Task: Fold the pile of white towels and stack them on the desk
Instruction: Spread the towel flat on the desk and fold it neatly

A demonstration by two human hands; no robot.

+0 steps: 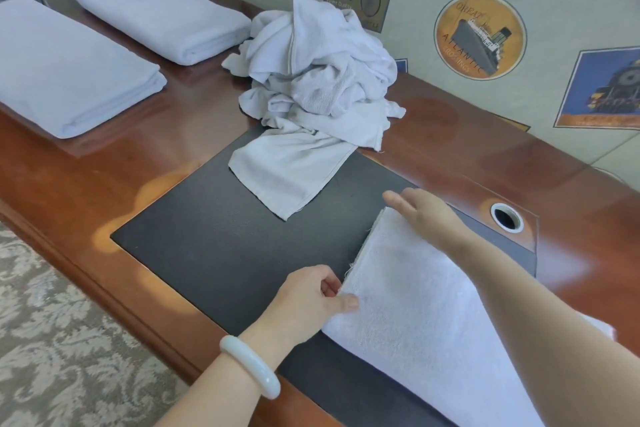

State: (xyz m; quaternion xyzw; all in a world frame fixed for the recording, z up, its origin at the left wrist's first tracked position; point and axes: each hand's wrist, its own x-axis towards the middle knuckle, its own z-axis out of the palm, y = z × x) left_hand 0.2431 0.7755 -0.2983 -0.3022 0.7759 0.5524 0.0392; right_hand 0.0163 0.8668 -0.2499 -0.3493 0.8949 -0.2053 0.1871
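Observation:
A white towel (412,308) lies folded flat on the black desk pad (214,243), near the front right. My left hand (304,298) pinches its near left corner between thumb and fingers. My right hand (426,215) lies flat with straight fingers on the towel's far left corner. A crumpled pile of white towels (318,73) sits at the back middle of the desk, and one of its towels (291,170) trails forward onto the pad.
Two large folded white towels lie at the left on the wooden desk (114,163), one at the back (162,14), one nearer (65,66). A round cable hole (507,217) is at the right. The wall with posters runs behind; patterned carpet lies below left.

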